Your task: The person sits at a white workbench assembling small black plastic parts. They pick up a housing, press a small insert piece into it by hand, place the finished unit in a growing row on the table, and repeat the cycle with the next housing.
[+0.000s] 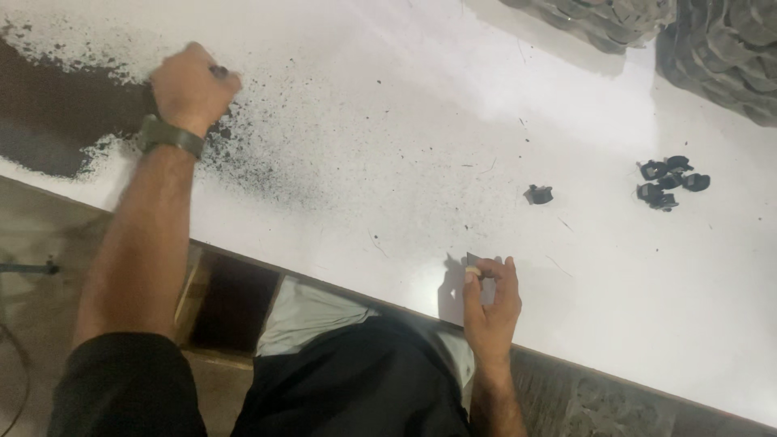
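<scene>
A small dark piece [473, 260] is sitting pinched upright at the near edge of the white table, only its top corner showing. Another dark object [218, 72] is poking out beside a patch of black powder [57, 113], mostly hidden, shape unclear.

The person wears a black short-sleeved top, its sleeve ending above the left elbow, and dark clothing over the lap with a pale grey-white cloth showing beneath it. A dark olive-green watch strap [168, 135] circles the left wrist just below the left hand [190, 87]. The right hand [491, 301] and forearm are bare, with no watch or ring visible.
</scene>
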Available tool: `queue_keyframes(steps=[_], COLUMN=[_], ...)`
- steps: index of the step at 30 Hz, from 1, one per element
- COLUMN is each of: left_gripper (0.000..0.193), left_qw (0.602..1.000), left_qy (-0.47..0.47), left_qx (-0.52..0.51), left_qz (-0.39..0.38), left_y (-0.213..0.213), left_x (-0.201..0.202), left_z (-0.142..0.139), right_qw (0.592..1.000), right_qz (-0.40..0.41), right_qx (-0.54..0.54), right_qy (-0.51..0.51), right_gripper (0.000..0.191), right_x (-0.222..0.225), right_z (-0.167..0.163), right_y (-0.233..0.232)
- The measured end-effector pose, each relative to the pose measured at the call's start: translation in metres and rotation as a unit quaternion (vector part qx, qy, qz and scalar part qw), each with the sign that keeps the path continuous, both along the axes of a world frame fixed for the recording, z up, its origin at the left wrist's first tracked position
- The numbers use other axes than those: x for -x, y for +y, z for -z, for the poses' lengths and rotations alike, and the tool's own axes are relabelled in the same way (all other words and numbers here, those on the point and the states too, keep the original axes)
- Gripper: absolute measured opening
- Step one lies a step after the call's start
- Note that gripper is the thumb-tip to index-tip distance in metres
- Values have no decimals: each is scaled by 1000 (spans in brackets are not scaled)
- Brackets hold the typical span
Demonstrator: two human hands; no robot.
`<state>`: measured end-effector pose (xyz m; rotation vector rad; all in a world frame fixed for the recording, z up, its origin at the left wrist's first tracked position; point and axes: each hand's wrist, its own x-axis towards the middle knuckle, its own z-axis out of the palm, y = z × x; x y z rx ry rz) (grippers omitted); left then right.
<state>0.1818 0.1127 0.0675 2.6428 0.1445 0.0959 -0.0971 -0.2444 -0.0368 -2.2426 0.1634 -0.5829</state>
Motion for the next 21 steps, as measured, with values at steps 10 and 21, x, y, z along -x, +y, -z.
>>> queue_keyframes(steps=[10, 21], left_gripper=[35, 59], left_qw=[927, 896], left_qy=[-110, -151], left_qx=[140, 142], left_qz=[329, 392], left_y=[-137, -117], left_x=[188, 229], left_z=[78, 63], right_qw=[980, 981], right_qz=[-115, -100], right_qx=[161, 164], right_qy=[26, 39], right_gripper=[39, 42], right_x=[-1, 10], right_z=[-19, -21], right_y=[28, 50])
